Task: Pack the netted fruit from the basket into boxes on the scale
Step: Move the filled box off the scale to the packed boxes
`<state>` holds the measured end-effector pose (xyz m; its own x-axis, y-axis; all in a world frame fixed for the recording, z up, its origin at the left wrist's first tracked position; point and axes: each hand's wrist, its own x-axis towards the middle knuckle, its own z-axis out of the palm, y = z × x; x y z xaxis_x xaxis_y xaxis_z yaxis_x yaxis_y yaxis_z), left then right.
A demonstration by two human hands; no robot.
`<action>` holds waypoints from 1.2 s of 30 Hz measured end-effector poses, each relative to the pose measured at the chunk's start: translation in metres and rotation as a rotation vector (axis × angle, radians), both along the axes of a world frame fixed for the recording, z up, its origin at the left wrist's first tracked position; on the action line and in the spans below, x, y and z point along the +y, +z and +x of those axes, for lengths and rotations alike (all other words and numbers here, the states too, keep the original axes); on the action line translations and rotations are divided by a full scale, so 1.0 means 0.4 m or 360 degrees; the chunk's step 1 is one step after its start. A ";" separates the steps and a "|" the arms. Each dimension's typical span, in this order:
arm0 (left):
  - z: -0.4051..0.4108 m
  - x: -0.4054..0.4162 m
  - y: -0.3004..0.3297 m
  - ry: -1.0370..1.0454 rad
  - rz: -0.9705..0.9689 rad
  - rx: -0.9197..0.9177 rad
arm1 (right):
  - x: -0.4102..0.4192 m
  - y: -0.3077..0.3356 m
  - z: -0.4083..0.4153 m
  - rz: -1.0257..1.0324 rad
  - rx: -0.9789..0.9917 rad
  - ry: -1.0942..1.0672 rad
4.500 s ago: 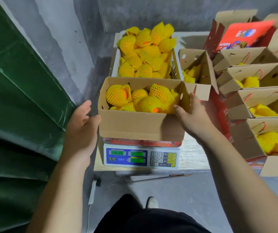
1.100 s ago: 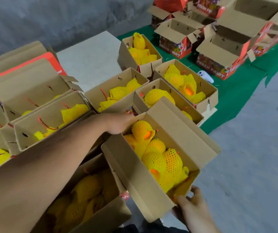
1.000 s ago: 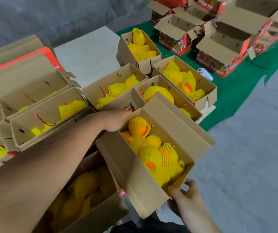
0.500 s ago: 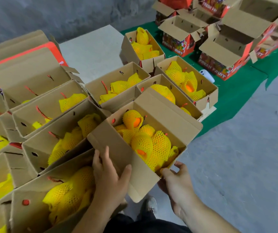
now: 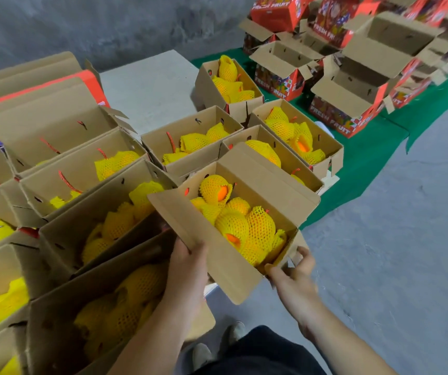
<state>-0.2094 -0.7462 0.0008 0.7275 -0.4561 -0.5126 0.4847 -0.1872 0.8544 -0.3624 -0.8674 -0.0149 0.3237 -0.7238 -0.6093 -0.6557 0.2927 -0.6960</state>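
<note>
Centre frame: left hand (image 5: 187, 269) grasping the open box (image 5: 225, 255) by its near flap, right hand (image 5: 293, 277) gripping the lower corner, netted fruit (image 5: 241, 226) heaped inside.

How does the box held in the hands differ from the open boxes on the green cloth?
The held box is full of netted fruit; the boxes on the green cloth look empty. The held box is tilted, gripped by the left hand and right hand; those on the cloth stand level, untouched. Both kinds have their flaps open.
</note>
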 end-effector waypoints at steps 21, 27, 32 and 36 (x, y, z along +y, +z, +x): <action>-0.061 -0.226 -0.129 0.0972 0.0447 0.0446 | -0.488 0.036 0.154 -0.1474 0.0461 0.1736; -0.094 -0.275 -0.142 0.0876 0.0417 0.0584 | -0.497 0.040 0.148 -0.1481 0.0345 0.2003; -0.155 -0.304 -0.104 0.0628 0.0402 0.0247 | -0.474 0.027 0.102 -0.1871 0.0363 0.2027; -0.182 -0.242 -0.132 0.0604 0.0678 -0.0110 | -0.448 0.010 0.081 -0.1702 0.0138 0.2012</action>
<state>-0.2822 -0.8428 -0.0519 0.8381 0.0800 -0.5396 0.5311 -0.3457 0.7736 -0.3300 -1.0466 -0.0110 0.9885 -0.1228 -0.0882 -0.1364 -0.9760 -0.1700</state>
